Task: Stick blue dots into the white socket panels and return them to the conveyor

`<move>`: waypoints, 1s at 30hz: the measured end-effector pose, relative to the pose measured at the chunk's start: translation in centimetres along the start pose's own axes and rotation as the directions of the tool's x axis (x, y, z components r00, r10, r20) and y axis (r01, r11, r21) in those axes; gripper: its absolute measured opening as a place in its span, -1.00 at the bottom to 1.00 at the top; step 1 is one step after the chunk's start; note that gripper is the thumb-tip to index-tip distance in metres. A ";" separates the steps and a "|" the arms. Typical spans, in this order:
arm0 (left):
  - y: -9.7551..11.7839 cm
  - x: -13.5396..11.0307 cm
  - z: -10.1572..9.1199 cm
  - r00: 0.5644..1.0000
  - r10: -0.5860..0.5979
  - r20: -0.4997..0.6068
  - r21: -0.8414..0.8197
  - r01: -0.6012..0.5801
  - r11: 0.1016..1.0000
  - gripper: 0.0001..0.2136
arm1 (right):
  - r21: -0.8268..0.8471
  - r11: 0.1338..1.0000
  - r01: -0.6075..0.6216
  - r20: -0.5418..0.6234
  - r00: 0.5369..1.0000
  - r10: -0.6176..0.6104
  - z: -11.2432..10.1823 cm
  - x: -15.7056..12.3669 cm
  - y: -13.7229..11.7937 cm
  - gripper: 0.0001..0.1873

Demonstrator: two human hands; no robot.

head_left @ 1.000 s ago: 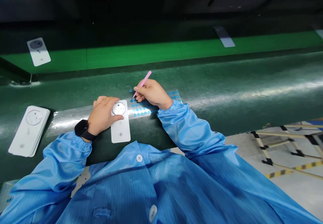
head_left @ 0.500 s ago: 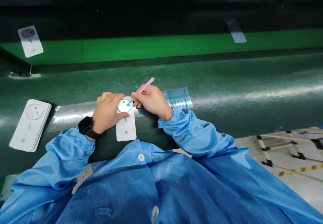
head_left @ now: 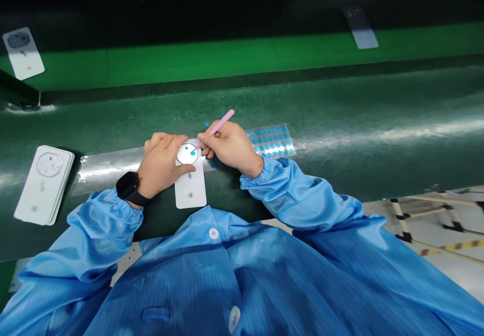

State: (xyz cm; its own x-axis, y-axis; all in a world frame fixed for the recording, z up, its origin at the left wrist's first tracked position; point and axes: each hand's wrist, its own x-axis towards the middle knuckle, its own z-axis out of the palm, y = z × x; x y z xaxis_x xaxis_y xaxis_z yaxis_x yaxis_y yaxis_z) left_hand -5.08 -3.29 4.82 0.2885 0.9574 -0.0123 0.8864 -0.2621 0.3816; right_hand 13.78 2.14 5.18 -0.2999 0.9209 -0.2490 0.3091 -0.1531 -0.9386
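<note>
My left hand (head_left: 161, 164) is closed on the top of a white rectangular plate (head_left: 190, 187) with a round silver window, holding it flat on the dark green bench. My right hand (head_left: 229, 147) pinches pink tweezers (head_left: 217, 126). Their tip rests on the round window and carries a small blue dot sticker (head_left: 192, 153). Behind my right wrist lies a clear sheet of blue dot stickers (head_left: 272, 140). A black watch sits on my left wrist.
A stack of white plates (head_left: 43, 184) lies at the left. A clear film strip (head_left: 102, 169) runs under my left hand. Two more plates (head_left: 22, 53) (head_left: 361, 28) lie on the bright green conveyor belt (head_left: 189, 66) behind. Floor with striped tape shows at the right.
My right hand moved the tweezers left from the sticker sheet to the plate's round window, bringing a blue dot. The plates on the belt shifted in the view as my head moved.
</note>
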 end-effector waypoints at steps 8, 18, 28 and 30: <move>0.1 -0.1 0.1 1.000 0.007 -0.020 0.013 -0.007 1.000 -0.43 | 0.021 1.000 -0.005 0.007 1.000 0.005 0.0 -0.1 -0.2 -0.77; 0.1 -0.1 0.2 0.999 0.023 -0.034 0.025 -0.022 0.999 -0.46 | -0.016 1.000 -0.012 0.002 1.000 0.012 0.0 -0.1 -0.3 -0.77; 0.0 -0.1 0.1 0.999 0.033 -0.033 -0.004 -0.033 0.999 -0.51 | -0.061 0.998 -0.005 -0.007 1.000 0.005 0.0 -0.2 -0.6 -0.80; 0.0 -0.1 0.2 0.999 0.040 -0.034 -0.013 -0.040 0.999 -0.53 | -0.069 0.998 -0.006 -0.007 1.000 0.005 0.0 -0.3 -0.6 -0.80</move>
State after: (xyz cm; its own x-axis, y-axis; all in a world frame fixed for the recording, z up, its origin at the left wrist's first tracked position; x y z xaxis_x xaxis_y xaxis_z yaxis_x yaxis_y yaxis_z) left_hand -5.06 -3.42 4.68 0.3112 0.9497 0.0342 0.8694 -0.2991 0.3934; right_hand 13.64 1.99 5.78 -0.2917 0.9227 -0.2521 0.3728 -0.1331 -0.9183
